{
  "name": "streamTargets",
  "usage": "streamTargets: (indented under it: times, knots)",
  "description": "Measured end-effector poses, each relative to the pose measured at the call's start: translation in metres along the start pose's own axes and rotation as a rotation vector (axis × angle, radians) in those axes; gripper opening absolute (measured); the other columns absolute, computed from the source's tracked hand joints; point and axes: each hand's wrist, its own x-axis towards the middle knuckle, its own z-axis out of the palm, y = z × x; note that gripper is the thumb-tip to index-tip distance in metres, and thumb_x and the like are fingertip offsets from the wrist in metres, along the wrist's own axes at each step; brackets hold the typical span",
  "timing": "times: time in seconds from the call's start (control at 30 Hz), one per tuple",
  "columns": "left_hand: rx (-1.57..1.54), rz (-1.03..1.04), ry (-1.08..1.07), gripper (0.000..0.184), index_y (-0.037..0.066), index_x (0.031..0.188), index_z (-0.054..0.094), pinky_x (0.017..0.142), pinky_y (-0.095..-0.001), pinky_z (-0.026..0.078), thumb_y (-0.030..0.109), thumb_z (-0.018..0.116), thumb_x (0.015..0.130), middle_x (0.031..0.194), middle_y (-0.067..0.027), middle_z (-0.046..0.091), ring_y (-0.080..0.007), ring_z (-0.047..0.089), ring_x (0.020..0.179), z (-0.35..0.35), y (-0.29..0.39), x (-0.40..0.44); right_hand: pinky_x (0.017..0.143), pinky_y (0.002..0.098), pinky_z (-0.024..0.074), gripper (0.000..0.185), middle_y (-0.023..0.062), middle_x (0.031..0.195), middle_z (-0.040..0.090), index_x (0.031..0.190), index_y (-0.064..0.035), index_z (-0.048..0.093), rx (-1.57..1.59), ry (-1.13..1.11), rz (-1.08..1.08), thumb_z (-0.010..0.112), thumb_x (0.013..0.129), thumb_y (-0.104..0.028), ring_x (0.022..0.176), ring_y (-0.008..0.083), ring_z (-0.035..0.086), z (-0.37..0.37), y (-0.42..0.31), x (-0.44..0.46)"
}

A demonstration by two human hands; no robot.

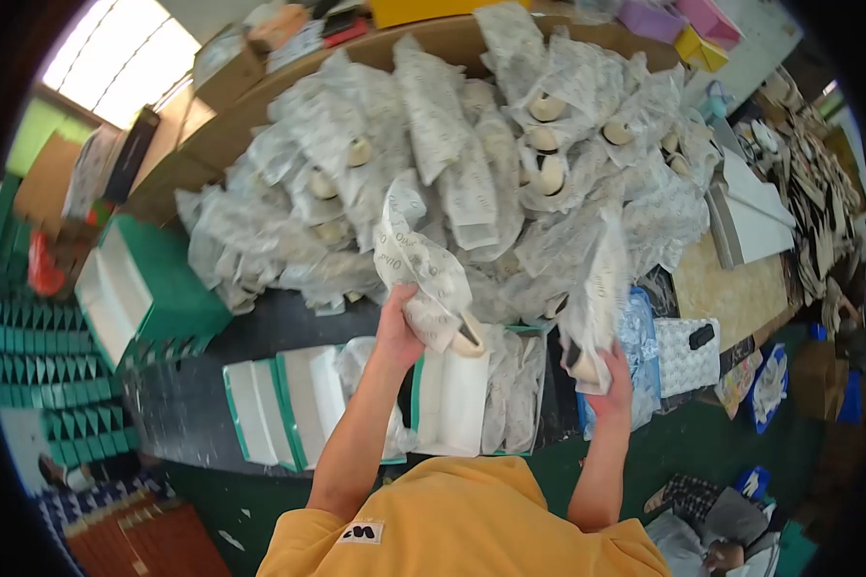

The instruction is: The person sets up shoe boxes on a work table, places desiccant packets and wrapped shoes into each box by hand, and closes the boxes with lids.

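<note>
My left hand (397, 329) is closed around a beige shoe (468, 338) in a printed, translucent bag, held above the table. On the other side, my right hand (615, 382) grips a second bagged shoe (593, 303), its wrapping rising upright from the fingers. Between my hands lies an open white shoebox (449, 409) with green edges. Wrapped shoes (513, 399) fill its right part. Left of it, more open box parts (310, 389) sit below my left forearm, with a translucent bag partly hidden by the arm.
A large heap of bagged shoes (346, 125) covers the back of the table. An open green box (154, 288) stands at left, near stacked green boxes (53, 394). At right are blue plastic (638, 337), a white quilted item (685, 351) and a person (726, 519) lower down.
</note>
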Motion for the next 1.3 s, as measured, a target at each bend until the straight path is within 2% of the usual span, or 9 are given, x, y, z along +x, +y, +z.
streamTargets:
  times: [0.4,0.5,0.6,0.73,0.83,0.9,1.0,1.1,1.3]
  knots:
    - [-0.448,-0.432,-0.377,0.052,0.009,0.131,0.058,0.091,-0.0443,0.055,0.047,0.058,0.097,0.121,-0.0117,0.067,-0.0244,0.067,0.104,-0.140,0.016,-0.267,0.104,0.0405,0.0459,0.062,0.0155,0.140,0.053,0.150,-0.0021,0.035,-0.102,-0.200,0.078,0.055,0.099,-0.032,0.124,0.0278,0.056,0.041,0.135,-0.018]
    - [-0.053,0.010,0.091,0.054,0.004,0.138,0.051,0.099,-0.0426,0.051,0.044,0.051,0.101,0.127,-0.0125,0.063,-0.0242,0.064,0.112,-0.229,0.025,-0.342,0.109,0.0371,0.0401,0.073,0.0158,0.147,0.046,0.153,0.0004,0.028,-0.748,-0.036,-0.119,0.064,0.093,-0.024,0.132,0.0261,0.048,0.113,0.221,-0.040]
    - [0.238,0.349,0.283,0.045,-0.005,0.126,0.060,0.092,-0.0362,0.053,0.032,0.045,0.103,0.117,-0.0107,0.068,-0.0206,0.067,0.104,-0.362,0.087,-0.386,0.114,0.0360,0.0322,0.089,0.0166,0.152,0.040,0.153,0.0008,0.029,-0.875,-0.494,-0.003,0.077,0.079,-0.012,0.138,0.0242,0.041,0.199,0.327,-0.077]
    - [1.429,-0.159,0.372,0.045,-0.008,0.120,0.062,0.089,-0.0403,0.053,0.030,0.053,0.098,0.109,-0.0230,0.070,-0.0335,0.071,0.095,-0.405,0.220,-0.363,0.099,0.0468,0.0488,0.064,0.0274,0.142,0.049,0.135,-0.0028,0.056,-1.601,-0.973,-0.087,0.074,0.080,-0.029,0.119,0.0415,0.058,0.356,0.447,-0.127]
    - [1.789,-0.242,0.320,0.050,-0.008,0.119,0.063,0.092,-0.0394,0.052,0.036,0.056,0.096,0.105,-0.0259,0.070,-0.0400,0.068,0.101,-0.476,0.196,-0.271,0.095,0.0500,0.0507,0.055,0.0339,0.141,0.045,0.132,-0.0060,0.060,-2.081,-0.905,-0.011,0.071,0.084,-0.032,0.114,0.0488,0.057,0.393,0.515,-0.140]
    - [1.278,0.375,0.287,0.064,-0.001,0.136,0.054,0.103,-0.0427,0.045,0.047,0.058,0.093,0.128,-0.0262,0.061,-0.0421,0.057,0.122,-0.489,0.193,-0.250,0.095,0.0500,0.0506,0.052,0.0381,0.140,0.043,0.131,-0.0079,0.061,-2.037,-0.735,-0.260,0.068,0.087,-0.035,0.115,0.0512,0.056,0.376,0.519,-0.152]
    - [1.620,0.654,0.102,0.079,0.007,0.151,0.037,0.114,-0.0557,0.029,0.052,0.059,0.091,0.154,-0.0233,0.037,-0.0407,0.034,0.143,-0.480,0.178,-0.260,0.097,0.0486,0.0487,0.054,0.0399,0.140,0.040,0.134,-0.0085,0.059,-1.735,-0.495,-0.390,0.065,0.090,-0.039,0.119,0.0501,0.054,0.330,0.531,-0.157]
    - [2.336,0.499,-0.135,0.086,0.014,0.157,0.024,0.114,-0.0688,0.014,0.048,0.063,0.088,0.164,-0.0166,0.016,-0.0392,0.012,0.151,-0.483,0.141,-0.243,0.103,0.0485,0.0439,0.065,0.0366,0.143,0.039,0.144,-0.0091,0.049,-1.625,-0.371,-0.135,0.065,0.091,-0.043,0.126,0.0498,0.048,0.344,0.482,-0.176]
    - [2.140,0.445,-0.158,0.085,0.012,0.151,0.036,0.114,-0.0706,0.010,0.032,0.076,0.078,0.160,-0.0187,0.024,-0.0376,0.015,0.150,-0.473,0.149,-0.224,0.101,0.0484,0.0444,0.070,0.0285,0.143,0.045,0.145,-0.0105,0.047,-1.766,0.209,-0.175,0.046,0.096,-0.060,0.122,0.0457,0.053,0.198,0.416,-0.124]
